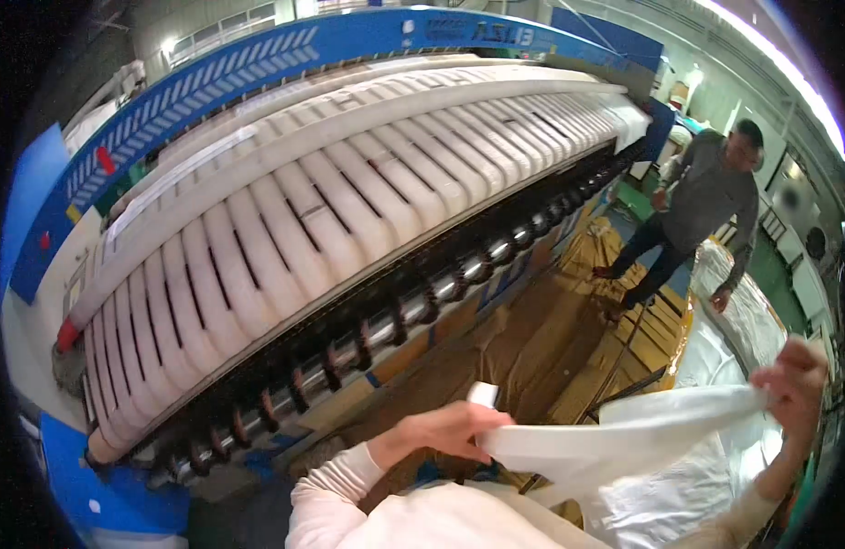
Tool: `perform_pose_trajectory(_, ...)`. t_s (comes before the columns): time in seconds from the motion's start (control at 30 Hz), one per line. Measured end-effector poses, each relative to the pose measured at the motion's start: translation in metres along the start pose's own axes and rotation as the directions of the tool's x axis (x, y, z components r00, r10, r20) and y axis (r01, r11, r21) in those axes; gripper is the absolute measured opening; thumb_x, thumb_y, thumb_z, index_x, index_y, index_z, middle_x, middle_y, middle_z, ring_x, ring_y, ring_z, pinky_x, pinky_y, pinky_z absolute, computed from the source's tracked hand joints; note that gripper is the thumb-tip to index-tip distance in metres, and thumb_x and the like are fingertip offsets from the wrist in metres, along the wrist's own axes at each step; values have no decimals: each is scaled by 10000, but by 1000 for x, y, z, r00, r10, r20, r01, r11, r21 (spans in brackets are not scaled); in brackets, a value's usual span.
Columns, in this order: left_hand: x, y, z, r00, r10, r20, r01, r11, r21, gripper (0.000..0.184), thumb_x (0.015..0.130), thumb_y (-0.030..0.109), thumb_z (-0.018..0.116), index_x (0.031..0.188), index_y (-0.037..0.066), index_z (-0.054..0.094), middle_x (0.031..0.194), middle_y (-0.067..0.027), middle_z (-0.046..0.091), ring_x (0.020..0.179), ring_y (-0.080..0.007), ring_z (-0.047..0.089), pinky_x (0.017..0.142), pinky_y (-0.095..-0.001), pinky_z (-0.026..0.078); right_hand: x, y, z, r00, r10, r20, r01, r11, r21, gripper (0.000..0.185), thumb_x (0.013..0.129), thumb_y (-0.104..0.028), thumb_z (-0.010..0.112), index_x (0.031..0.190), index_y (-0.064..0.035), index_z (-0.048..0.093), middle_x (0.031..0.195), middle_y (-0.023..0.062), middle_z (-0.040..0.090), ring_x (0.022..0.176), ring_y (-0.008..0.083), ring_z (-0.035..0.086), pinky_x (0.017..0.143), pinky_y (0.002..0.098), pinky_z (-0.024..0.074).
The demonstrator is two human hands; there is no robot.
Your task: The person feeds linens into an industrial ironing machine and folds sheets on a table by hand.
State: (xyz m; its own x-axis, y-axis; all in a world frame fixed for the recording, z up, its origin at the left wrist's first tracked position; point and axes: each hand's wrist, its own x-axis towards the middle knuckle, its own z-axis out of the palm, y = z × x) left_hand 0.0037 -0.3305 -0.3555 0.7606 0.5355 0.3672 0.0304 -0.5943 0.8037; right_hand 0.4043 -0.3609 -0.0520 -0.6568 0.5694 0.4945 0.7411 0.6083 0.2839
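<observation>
A white cloth (pixel 615 444) is stretched between my two hands, in front of my body at the lower right. My left hand (pixel 448 430) is closed on one end of it, with a small white corner sticking up above the fingers. At the other end, raised higher, my right hand (pixel 793 380) pinches the cloth's edge. The cloth sags a little between them, and its lower part hangs over a heap of white fabric (pixel 660 512). What kind of linen it is I cannot make out.
A large blue flatwork ironer (pixel 349 46) with pale feed belts (pixel 285 220) and a metal roller (pixel 358 352) runs across the left and middle. Brown sheeting (pixel 532 357) covers the floor. Another person (pixel 715 192) stands at the right beside a bin of white linen (pixel 734 320).
</observation>
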Motion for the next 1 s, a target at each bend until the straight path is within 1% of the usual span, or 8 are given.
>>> perform_pose_trajectory(0.2,-169,-12,-47,883,-433,-180,434,608,665,232,736,306,744,817,116,638,777,-64,633,785,-278,638,703,-399,482,68,35,42,999,-19,-37,23,993,114,316,380,-161,787,580,-44,572,578,18,412,540,177,448,467,314,306)
perform_pose_trajectory(0.3,-240,21,-52,815,-348,-463,550,714,432,348,720,411,774,779,107,616,665,-58,569,612,-249,560,577,-352,428,102,55,78,996,-94,6,91,979,185,409,348,-157,829,533,-32,487,537,23,409,520,159,442,457,290,307)
perform_pose_trajectory(0.4,-274,80,-54,480,-240,-844,705,678,208,550,620,577,805,719,88,572,569,-32,455,475,-180,393,462,-287,311,126,61,142,975,79,210,-147,932,332,473,320,-162,853,541,-37,455,537,11,400,509,128,404,462,269,301)
perform_pose_trajectory(0.53,-333,171,-79,332,-113,-936,794,569,213,673,599,721,720,728,85,544,597,15,434,487,-151,381,468,-292,291,162,72,256,954,-3,300,-201,735,648,600,357,-301,928,574,-55,425,555,-23,317,494,74,334,448,247,271)
perform_pose_trajectory(0.6,-341,201,-87,352,265,-898,910,129,395,699,604,742,694,720,74,524,617,-10,440,515,-169,399,488,-306,306,205,42,282,965,-114,237,-126,592,796,715,429,-544,910,573,-75,389,542,-39,285,483,64,280,437,254,218)
perform_pose_trajectory(0.67,-341,244,-109,349,223,-910,935,-27,353,726,620,757,669,687,61,470,620,-33,423,532,-195,409,498,-319,309,247,22,320,985,-164,52,43,528,848,791,422,-725,797,577,-94,347,539,-49,253,492,57,245,440,269,179)
perform_pose_trajectory(0.87,-387,293,-199,315,262,-912,919,-325,224,770,657,797,586,669,52,390,614,-71,371,543,-242,430,497,-375,320,395,-24,395,969,-175,-172,222,334,916,489,774,-373,784,633,-43,452,575,-32,357,516,58,325,445,266,231)
perform_pose_trajectory(1.0,-423,284,-298,389,259,-884,813,-548,197,757,690,810,527,717,58,439,639,-102,452,607,-304,503,546,-424,367,511,-96,401,894,-138,-427,380,738,558,309,897,-224,630,666,-43,535,586,32,484,469,154,402,459,298,328)
